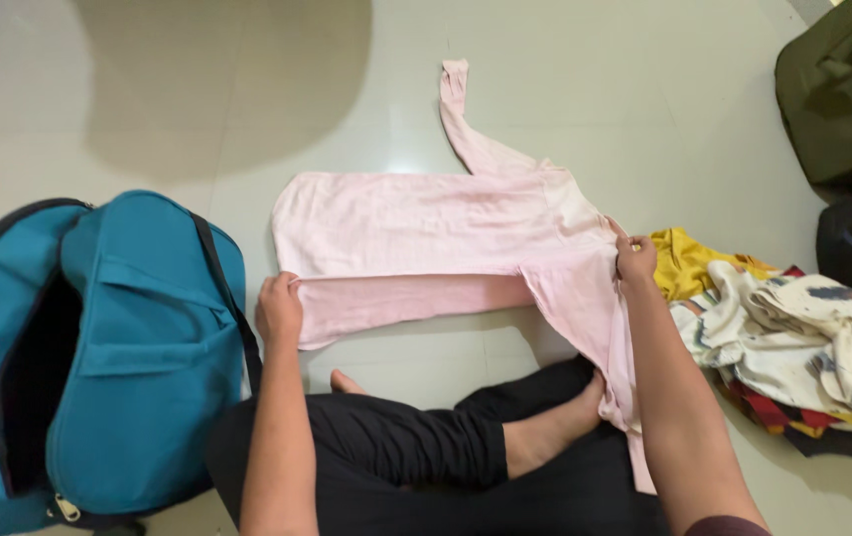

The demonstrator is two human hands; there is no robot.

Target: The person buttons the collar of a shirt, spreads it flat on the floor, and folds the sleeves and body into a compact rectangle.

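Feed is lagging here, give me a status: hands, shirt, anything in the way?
Left hand and right hand both grip pink shirt, spread on floor. Near side folded over. Clothes pile right, teal bag left; neither touches.

Open teal backpack (138, 347), heap of mixed clothes (803, 347), dark green bag (843, 89)

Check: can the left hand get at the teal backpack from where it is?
Probably yes. The left hand grips the pink shirt's hem right beside the teal backpack, with nothing between them; it would need to let go first.

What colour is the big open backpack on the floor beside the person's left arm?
Teal blue fabric backpack with dark trim and a black strap, seen clearly in the head view.
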